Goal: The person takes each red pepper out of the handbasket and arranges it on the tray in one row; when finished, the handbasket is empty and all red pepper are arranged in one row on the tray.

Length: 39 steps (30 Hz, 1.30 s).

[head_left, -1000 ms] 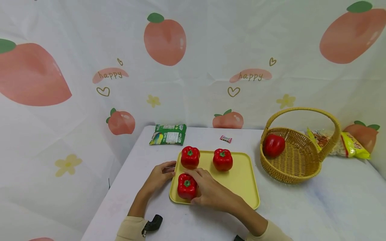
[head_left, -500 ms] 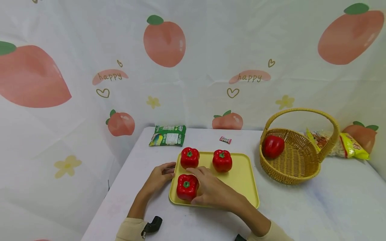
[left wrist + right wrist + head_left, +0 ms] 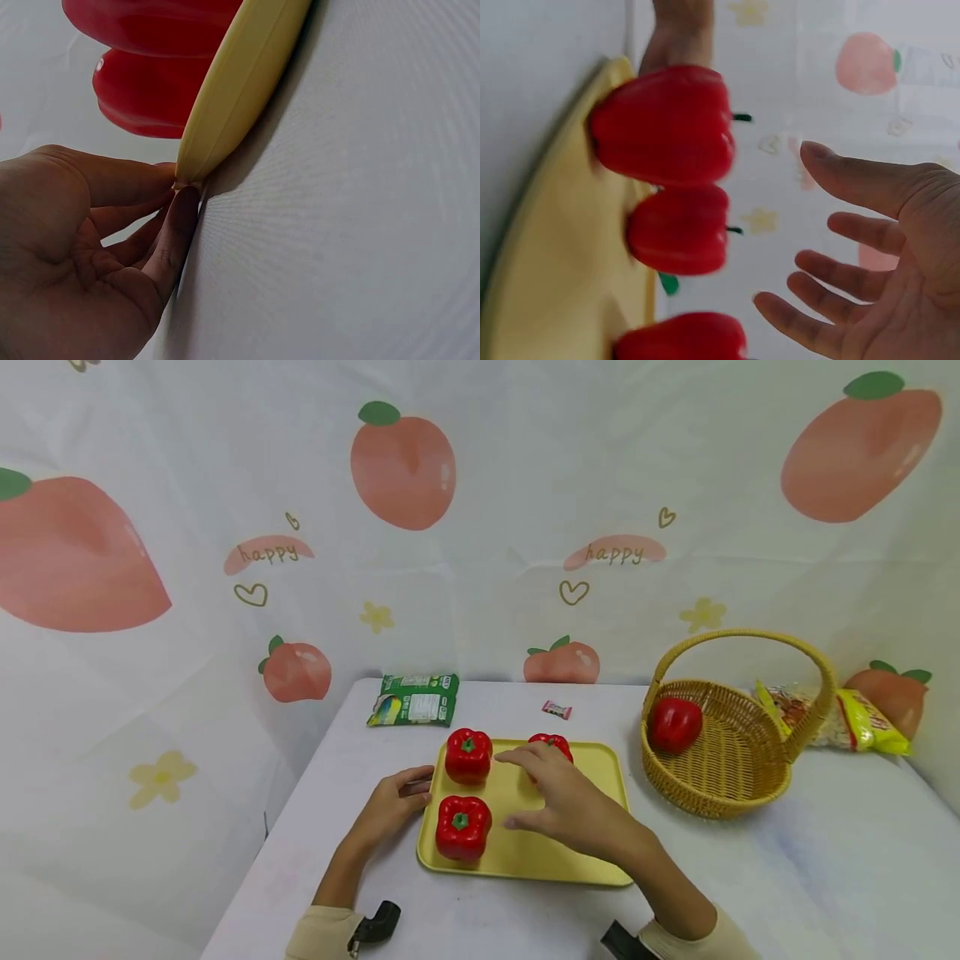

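Your left hand [image 3: 392, 807] pinches the tray [image 3: 525, 864] at its edge | right hand [image 3: 581, 802] spread, empty | three peppers [image 3: 462, 828] stand on the tray (careful!) | your tilt could topple them, a low sweep clip one

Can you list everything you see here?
Table: 1, white, foreground
Tray: 1, yellow, on table
Bell peppers: 3, red, on tray
Basket: 1, tan, right of tray
Pepper-like item: 1, red, in basket
Snack packet: 1, green, table's far left
Wrapper: 1, pink, behind tray
Bag: 1, yellow and clear, beyond basket
Backdrop: 1, white, fruit-printed, behind table
Sleeves: 2, beige, lower edge
Wrist devices: 2, black, by sleeves
Left hand: 1, bare, at tray's rim
Right hand: 1, bare, above tray
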{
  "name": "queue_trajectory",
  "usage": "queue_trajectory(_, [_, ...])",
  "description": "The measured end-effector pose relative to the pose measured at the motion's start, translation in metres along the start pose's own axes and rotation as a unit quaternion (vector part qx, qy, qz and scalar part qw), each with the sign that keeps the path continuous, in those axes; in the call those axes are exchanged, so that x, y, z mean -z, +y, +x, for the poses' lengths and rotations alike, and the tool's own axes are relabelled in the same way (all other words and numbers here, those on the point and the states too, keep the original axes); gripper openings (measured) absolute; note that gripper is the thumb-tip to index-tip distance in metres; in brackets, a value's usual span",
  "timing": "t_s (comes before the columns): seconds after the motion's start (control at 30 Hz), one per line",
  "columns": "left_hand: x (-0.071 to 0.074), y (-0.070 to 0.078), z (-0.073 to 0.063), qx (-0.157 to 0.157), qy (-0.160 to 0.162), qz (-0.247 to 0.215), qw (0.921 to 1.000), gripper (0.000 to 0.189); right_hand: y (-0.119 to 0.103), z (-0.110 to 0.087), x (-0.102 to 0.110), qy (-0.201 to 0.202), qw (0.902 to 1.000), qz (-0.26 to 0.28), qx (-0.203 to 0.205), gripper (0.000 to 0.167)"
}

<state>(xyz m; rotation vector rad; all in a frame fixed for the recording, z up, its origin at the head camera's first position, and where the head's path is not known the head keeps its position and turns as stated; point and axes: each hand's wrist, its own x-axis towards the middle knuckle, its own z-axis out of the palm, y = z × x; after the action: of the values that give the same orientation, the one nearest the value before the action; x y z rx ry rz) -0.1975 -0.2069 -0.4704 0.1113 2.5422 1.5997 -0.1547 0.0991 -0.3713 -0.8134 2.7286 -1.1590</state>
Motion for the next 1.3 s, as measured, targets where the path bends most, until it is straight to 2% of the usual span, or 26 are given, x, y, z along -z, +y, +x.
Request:
queue_trajectory(0.2, [0.0,-0.003,0.001,0.011,0.005,0.001,0.9999,0.045,0.013,-0.005,0.028,0.04,0.9985,0.015,0.034,0.061])
queue_trajectory(0.3, [0.0,-0.003,0.002,0.013,0.008,0.0,0.9999,0.045,0.021,-0.008,0.041,0.049,0.9975,0.039,0.031,0.058])
queue_trajectory(0.43, [0.0,-0.003,0.002,0.013,0.007,0.002,0.9999,0.045,0.031,-0.011,0.055,0.069,0.9962,0.051,0.009,0.057])
queue_trajectory(0.73, [0.004,-0.002,0.003,0.015,0.008,0.009,0.9998,0.045,0.058,-0.017,0.077,0.121,0.9914,0.036,-0.033,0.054])
queue_trajectory(0.93, [0.004,-0.002,0.003,0.011,-0.001,0.007,0.9999,0.045,0.081,-0.027,0.096,0.153,0.9869,0.0,-0.051,0.049])
queue_trajectory(1.13, [0.002,-0.003,0.004,0.011,-0.004,0.005,0.9999,0.045,0.101,-0.044,0.124,0.166,0.982,-0.026,-0.086,0.049])
queue_trajectory(1.3, [0.001,-0.003,0.006,0.016,-0.002,0.001,0.9999,0.045,0.12,-0.052,0.149,0.161,0.9814,-0.035,-0.098,0.052])
